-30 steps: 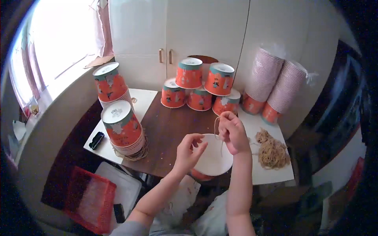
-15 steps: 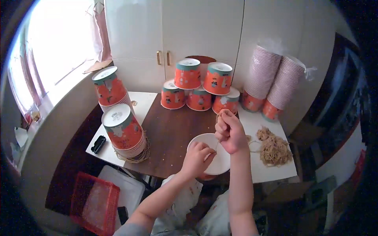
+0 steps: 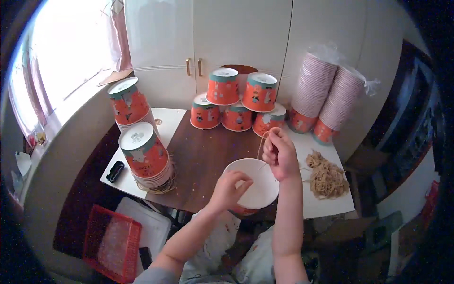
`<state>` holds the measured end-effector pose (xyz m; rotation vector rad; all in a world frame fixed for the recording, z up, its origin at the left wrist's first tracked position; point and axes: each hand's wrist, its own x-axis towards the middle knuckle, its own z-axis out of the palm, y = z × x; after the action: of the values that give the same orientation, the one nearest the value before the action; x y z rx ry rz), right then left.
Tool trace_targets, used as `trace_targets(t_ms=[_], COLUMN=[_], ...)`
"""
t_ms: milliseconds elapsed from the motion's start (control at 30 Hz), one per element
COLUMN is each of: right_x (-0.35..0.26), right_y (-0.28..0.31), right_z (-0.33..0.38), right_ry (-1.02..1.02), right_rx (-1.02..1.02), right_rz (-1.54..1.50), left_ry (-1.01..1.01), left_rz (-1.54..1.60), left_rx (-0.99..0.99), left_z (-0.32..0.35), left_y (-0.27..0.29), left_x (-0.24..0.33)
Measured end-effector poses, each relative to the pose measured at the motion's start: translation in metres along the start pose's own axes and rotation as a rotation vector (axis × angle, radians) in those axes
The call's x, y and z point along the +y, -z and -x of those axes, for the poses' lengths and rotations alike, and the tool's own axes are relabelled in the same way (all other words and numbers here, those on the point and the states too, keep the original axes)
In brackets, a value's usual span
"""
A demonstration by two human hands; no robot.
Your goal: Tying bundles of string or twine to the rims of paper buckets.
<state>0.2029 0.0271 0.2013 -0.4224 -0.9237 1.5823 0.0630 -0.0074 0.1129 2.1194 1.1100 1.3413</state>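
Observation:
My right hand [image 3: 282,154] is raised over the far right side of a white-lined paper bucket [image 3: 253,191], pinching a piece of tan twine [image 3: 259,147]. Part of that twine hangs in a loop left of the fingers. Over the bucket's left side is my left hand [image 3: 229,190], with thumb and fingertips drawn together. Whether a strand sits between them is too small to tell. The bucket stands mouth up at the table's near edge, with orange showing on its outside below the rim.
A twine heap [image 3: 327,176] lies on the right white board. Upside-down orange buckets [image 3: 223,90] are piled at the back. Further bucket stacks [image 3: 146,158] stand left, and bagged stacks [image 3: 312,87] back right. A black object [image 3: 115,171] lies left; a red basket [image 3: 113,244] sits below.
My left hand has moved slightly left, away from the strand end under my right hand. The twine loop now hangs more openly from my right fingers.

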Motion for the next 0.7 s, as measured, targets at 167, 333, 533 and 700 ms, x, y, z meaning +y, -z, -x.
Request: trace_targets(t_ms=[167,333,533,700], right_x=[-0.006,0.003,0.037,0.040], right_y=[0.026,0.044,0.020,0.013], right_z=[0.002,0.008,0.001,-0.001], right_ry=[0.093,0.050,0.247,-0.232], right_rx=[0.214,0.295,-0.211,-0.427], right_rz=[0.652,1.865,1.411,1.154], left_ry=[0.260,0.343,0.289,0.109], left_rz=[0.195,0.478,0.029,-0.300], left_rx=[0.154,0.235,0.151,0.150], left_z=[0.001,0.004,0.005,0.003], left_y=[0.009,0.017,0.019,0.021], left_x=[-0.010,-0.018,-0.013,-0.009])
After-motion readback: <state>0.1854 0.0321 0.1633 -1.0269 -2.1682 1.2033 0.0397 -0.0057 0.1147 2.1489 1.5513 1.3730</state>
